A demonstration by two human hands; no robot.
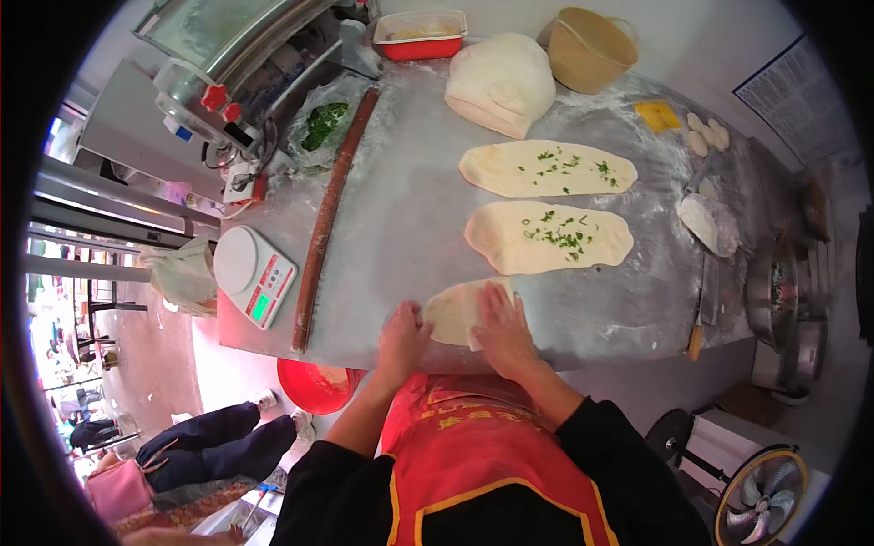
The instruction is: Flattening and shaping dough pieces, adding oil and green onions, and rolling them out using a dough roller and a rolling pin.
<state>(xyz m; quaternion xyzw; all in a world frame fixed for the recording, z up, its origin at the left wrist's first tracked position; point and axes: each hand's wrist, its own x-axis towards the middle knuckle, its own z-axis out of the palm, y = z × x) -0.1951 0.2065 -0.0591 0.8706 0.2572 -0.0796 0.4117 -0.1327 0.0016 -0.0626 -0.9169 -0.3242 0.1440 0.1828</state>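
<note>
Near the front edge of the metal table [382, 225] lies a folded piece of flattened dough [450, 317]. My right hand [504, 331] rests on its right part with fingers spread. At its left end is my left hand [404, 341], fingers curled; whether they pinch the dough edge I cannot tell. Beyond are two long flat dough pieces [488, 239] [491, 167], both strewn with chopped green herbs. A large lump of dough [502, 82] sits at the back. To the left lies a long wooden rolling pin [334, 218], beside a plastic bag of chopped greens [324, 126].
A kitchen scale [256, 273] stands left, above a red basin [317, 385] below the table edge. At the back are a red container [422, 44] and a tan bucket [590, 51]. A wooden-handled tool [695, 341] and a metal pot [775, 293] are right. A person [205, 457] is at lower left.
</note>
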